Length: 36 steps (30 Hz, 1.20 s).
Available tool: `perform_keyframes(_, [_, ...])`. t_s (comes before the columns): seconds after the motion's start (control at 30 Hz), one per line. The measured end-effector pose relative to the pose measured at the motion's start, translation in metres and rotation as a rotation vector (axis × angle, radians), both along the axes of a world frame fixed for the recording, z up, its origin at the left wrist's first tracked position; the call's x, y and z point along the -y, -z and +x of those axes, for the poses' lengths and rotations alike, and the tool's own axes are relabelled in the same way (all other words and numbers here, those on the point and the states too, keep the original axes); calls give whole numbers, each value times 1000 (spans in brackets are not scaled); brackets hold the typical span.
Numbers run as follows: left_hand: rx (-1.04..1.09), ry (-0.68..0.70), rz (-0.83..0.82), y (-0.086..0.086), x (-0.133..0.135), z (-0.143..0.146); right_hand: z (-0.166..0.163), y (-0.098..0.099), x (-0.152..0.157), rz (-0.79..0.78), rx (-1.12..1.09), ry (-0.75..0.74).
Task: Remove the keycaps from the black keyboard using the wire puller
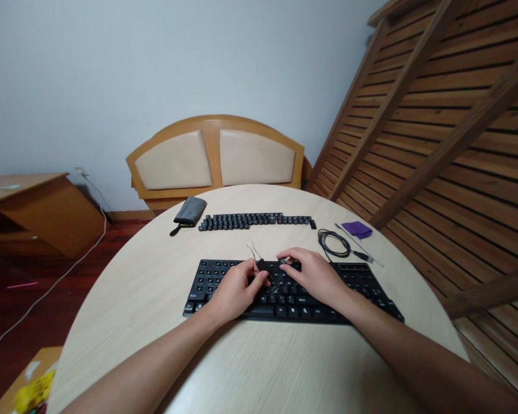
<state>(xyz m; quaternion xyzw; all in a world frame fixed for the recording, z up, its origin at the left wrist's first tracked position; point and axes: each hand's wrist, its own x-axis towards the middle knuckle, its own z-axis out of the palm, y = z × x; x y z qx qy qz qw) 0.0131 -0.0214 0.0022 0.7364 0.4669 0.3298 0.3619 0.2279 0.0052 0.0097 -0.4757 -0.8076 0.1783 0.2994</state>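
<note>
On the worktop (155,310), left grip (233,290) pinches a wire puller (261,264), right grip (315,276) a keycap (282,261); straight pulls seem best.

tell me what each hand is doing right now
Left hand: closed on the puller.
Right hand: closed on a keycap.

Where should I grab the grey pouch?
Probably by the black strap sticking out near-left of the pouch. Come from the near left: it lies flat on the table, and keycaps crowd its right side.
</note>
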Motion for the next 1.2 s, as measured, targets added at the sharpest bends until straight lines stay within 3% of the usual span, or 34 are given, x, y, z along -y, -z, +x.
perform_keyframes(0.1, [-14,-7,10,1,0,0,-12,-12,-19,29,92,44])
perform_keyframes(0.27, [-42,-15,34,3,0,0,-46,-47,-71,248,203,115])
perform_keyframes(0.37, [-65,-24,43,4,-1,0,-62,-53,-102,375,175,138])
perform_keyframes(0.47, [-73,-25,43,5,-1,0,-68,-35,-120,448,157,160])
perform_keyframes(0.6, [-66,-28,28,5,-1,0,-69,6,-124,339,225,139])
perform_keyframes(0.7, [-70,-32,25,2,0,0,-68,23,-127,308,246,139])
perform_keyframes(1.2, [-91,-34,24,-1,0,1,-75,28,-134,216,306,139])
